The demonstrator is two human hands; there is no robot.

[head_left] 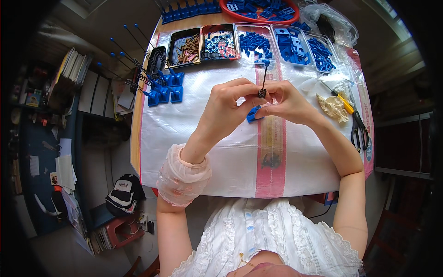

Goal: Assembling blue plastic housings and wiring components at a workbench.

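Observation:
Over the middle of the table, my left hand point(230, 101) and my right hand point(287, 104) meet around one small assembly, fingers closed in a pinch. It has a dark coil spring point(262, 93) between my fingertips. From the spring rises a thin black rod point(264, 77) topped with a blue ball point(266, 63). Below my fingers a blue plastic base point(252, 114) shows in part. How the spring meets the base is hidden by my fingers. On the left stand several similar pieces with blue bases point(159, 95), springs and ball-tipped rods.
Along the back sit trays of brass-coloured screws point(189, 48), metal nuts point(219, 47), small blue parts point(255, 46), blue plates point(291, 45) and blue pegs point(321, 54). Behind is a red basin point(236, 16). Scissors point(357, 131), a yellow-handled tool point(345, 104) and a crumpled glove point(333, 109) lie right.

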